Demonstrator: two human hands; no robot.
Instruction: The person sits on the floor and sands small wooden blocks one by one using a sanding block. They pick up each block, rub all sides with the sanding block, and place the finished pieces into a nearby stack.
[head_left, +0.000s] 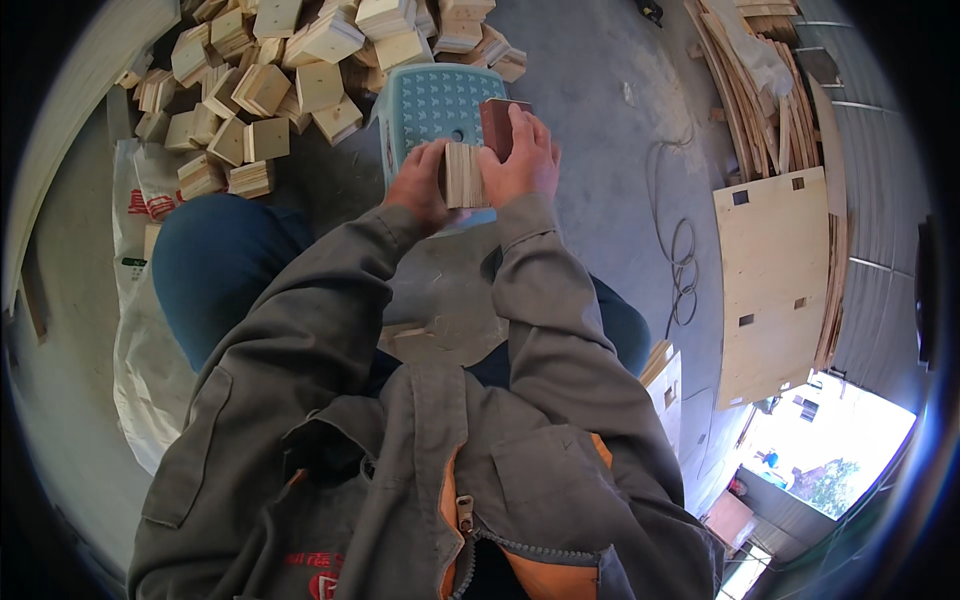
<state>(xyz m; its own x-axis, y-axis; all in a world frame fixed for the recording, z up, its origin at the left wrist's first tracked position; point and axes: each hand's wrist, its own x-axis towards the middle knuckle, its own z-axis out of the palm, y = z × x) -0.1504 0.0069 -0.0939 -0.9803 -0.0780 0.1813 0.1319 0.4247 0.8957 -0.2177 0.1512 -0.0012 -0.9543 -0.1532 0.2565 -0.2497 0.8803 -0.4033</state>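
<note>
Head view, near to far: left hand (418, 183) and right hand (524, 160) both clenched on a small stack of plywood pieces (464, 175), held over the teal plastic stool (430, 105); a dark red block (497, 125) behind it. White sack with red and green print (135, 215) at the left. Big pile of wood blocks (270, 70) beyond looks unhandled, so most work remains.
</note>
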